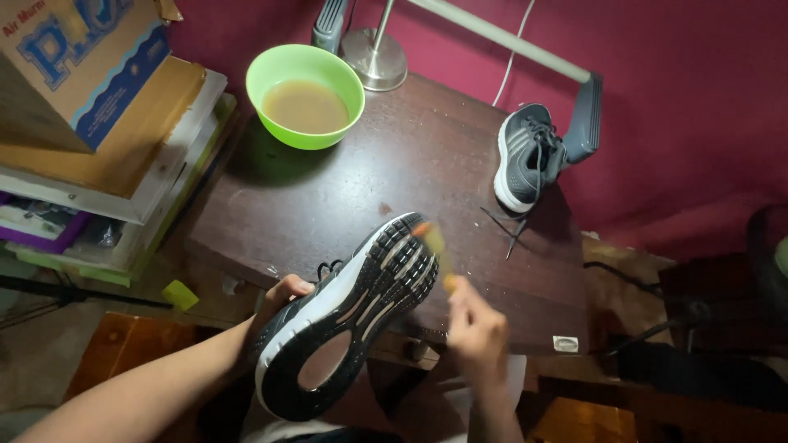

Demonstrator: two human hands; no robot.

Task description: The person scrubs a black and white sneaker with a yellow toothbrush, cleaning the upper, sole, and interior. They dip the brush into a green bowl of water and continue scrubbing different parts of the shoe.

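My left hand (283, 297) grips a dark sports shoe (349, 316) from its upper side, sole turned up toward me, black tread with a white edge. My right hand (474, 332) holds a small yellow-orange brush (437, 250), blurred by motion, with its head at the toe end of the sole. The shoe hangs over the near edge of a dark wooden table (345, 189). A second grey shoe (527, 156) stands on its side at the table's far right edge, laces hanging down.
A green bowl (305, 94) of murky brown water sits at the table's back left. A lamp base (375, 57) stands behind it, its arm reaching right. Stacked boxes and books (98, 139) fill the left. A dark red wall lies behind.
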